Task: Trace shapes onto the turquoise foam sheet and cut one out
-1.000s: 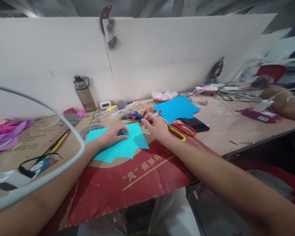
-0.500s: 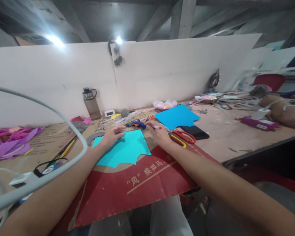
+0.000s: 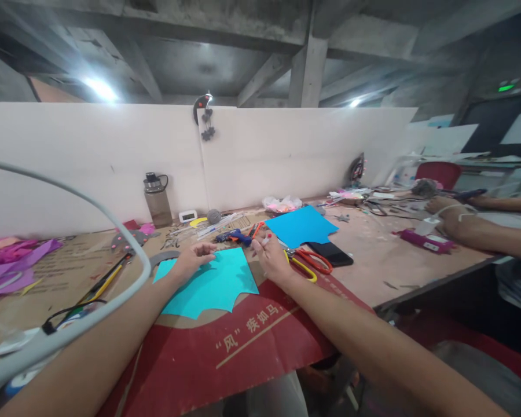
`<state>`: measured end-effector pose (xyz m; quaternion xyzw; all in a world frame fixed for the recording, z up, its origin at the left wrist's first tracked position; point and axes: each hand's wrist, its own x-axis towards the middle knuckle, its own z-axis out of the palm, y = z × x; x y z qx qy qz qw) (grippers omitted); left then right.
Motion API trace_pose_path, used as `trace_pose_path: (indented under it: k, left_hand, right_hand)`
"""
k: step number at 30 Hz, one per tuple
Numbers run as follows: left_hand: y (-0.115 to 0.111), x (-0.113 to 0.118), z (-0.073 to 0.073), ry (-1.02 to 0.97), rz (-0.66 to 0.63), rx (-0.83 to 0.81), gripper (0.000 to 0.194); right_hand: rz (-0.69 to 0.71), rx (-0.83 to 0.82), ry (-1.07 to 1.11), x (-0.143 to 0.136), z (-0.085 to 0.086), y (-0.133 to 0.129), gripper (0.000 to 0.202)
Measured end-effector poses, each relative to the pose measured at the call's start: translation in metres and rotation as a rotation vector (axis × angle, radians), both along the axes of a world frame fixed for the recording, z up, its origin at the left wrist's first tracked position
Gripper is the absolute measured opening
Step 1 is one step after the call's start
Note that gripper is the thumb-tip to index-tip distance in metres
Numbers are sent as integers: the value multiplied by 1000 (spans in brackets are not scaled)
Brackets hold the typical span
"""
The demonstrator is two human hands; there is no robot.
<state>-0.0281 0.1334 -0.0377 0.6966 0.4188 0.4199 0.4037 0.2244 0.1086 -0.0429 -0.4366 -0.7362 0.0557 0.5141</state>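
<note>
A turquoise sheet (image 3: 219,289) with a scalloped near edge lies on the red-printed cardboard (image 3: 269,341) before me. My left hand (image 3: 194,258) rests at its upper left part, fingers loosely bent and apart, with nothing visible in them. Just past the sheet's right edge, my right hand (image 3: 273,260) is closed around a slim white pen with a red end (image 3: 266,239). Scissors with red and yellow handles (image 3: 315,260) lie right beside that hand. A blue sheet (image 3: 301,226) of similar cut partly covers a black phone (image 3: 333,255) behind them. Beyond my hands is a dark blue glue gun (image 3: 235,236).
A grey bottle (image 3: 157,200) and a small white clock (image 3: 188,216) stand along the white partition (image 3: 252,156). Purple and pink material (image 3: 21,260) is heaped at left. A pale cable (image 3: 130,226) loops close to the camera. On the right, another person's arm (image 3: 473,226) reaches near a magenta tool (image 3: 428,240).
The view has tipped up and turned slightly right, so the table appears lower. My right hand has turned the pen more upright. My left hand stays on the turquoise sheet.
</note>
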Motion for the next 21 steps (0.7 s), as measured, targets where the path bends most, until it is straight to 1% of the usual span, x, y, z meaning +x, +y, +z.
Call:
trace_pose_path:
  k: [2, 4, 9, 12, 16, 21]
  left_hand:
    - [1, -1, -1, -10, 4, -3, 40]
    - [1, 0, -1, -20, 5, -8, 42]
    - [-4, 3, 5, -30, -23, -26, 44]
    - [-6, 4, 7, -33, -29, -37, 45]
    - [-6, 4, 5, -21, -33, -53, 43]
    - [-9, 4, 6, 3, -53, -56, 41]
  right_hand:
    - [16, 11, -12, -2, 1, -2, 28]
    - [61, 17, -35, -5, 0, -4, 25]
    - [162, -10, -120, -17, -3, -12, 15]
    - [167, -49, -137, -24, -4, -15, 12]
    - [151, -96, -130, -25, -3, -15, 13]
    - [156, -107, -151, -30, 0, -16, 14]
